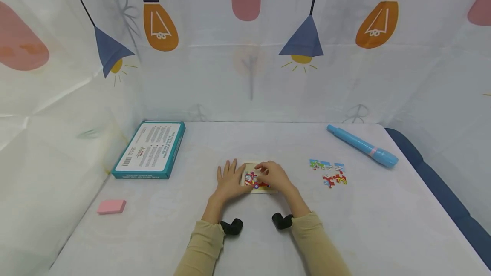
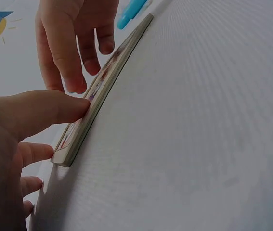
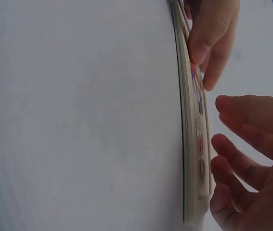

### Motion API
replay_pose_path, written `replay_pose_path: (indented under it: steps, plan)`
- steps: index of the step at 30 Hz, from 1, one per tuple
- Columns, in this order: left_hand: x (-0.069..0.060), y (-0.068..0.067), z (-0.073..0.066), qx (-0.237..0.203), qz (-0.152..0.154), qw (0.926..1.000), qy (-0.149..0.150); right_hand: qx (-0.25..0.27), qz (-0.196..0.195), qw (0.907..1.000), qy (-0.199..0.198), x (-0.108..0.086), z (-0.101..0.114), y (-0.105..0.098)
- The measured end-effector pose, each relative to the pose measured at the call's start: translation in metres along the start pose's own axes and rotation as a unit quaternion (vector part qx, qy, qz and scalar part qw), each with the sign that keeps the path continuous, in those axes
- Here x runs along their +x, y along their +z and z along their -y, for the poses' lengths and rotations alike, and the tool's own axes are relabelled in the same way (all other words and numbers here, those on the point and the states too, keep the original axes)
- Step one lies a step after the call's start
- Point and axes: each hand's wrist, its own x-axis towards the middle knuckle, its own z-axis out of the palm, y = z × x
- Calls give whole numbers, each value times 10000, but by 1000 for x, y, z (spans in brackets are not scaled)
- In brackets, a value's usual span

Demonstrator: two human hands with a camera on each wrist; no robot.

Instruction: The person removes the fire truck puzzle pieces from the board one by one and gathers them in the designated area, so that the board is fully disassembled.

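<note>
In the head view, a small jigsaw board [image 1: 265, 190] with a cream frame and a red vehicle picture lies flat on the table. My left hand [image 1: 230, 182] lies at its left end, fingers spread and fairly straight. The thumb [image 2: 61, 107] presses on the board's near side, while the index fingertip touches its end in the left wrist view. Over the right part hovers my right hand [image 1: 275, 176], its fingers loosely bent. No piece shows between those fingers [image 3: 232, 151] in the right wrist view. Part of the picture is hidden beneath the hands.
Several loose jigsaw pieces [image 1: 334, 179] lie to the right of the board. Beyond them is a light-blue tube-shaped object [image 1: 362, 145]. A teal-edged box [image 1: 149, 147] and a pink block [image 1: 111, 206] are on the left. Black wrist mounts [image 1: 232, 226] stick out beside both sleeves.
</note>
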Motion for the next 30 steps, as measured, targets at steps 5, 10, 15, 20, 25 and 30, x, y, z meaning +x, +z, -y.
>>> replay_pose_path:
  steps: [5, 10, 15, 20, 25, 30]
  plan:
    - [-2, 0, 0, 25, -64, 10000, 54, -460, 55, 9985, -300, 1, 7, 9]
    - [-4, 0, 0, 61, -78, 9999, 73, -593, -86, 9974, -407, 0, 10, 12]
    - [-6, -1, -2, 81, -14, 10000, 49, -339, -154, 9983, -452, 0, 11, 14]
    - [-7, -3, -4, 119, 66, 9999, 36, 245, -146, 9988, -404, 0, 9, 13]
    - [-4, -4, -6, 173, 85, 9998, 62, 742, -422, 9962, -162, 0, 4, 0]
    - [-4, -4, -5, 270, 36, 9996, 28, 1291, -440, 9904, 221, -5, -10, -23]
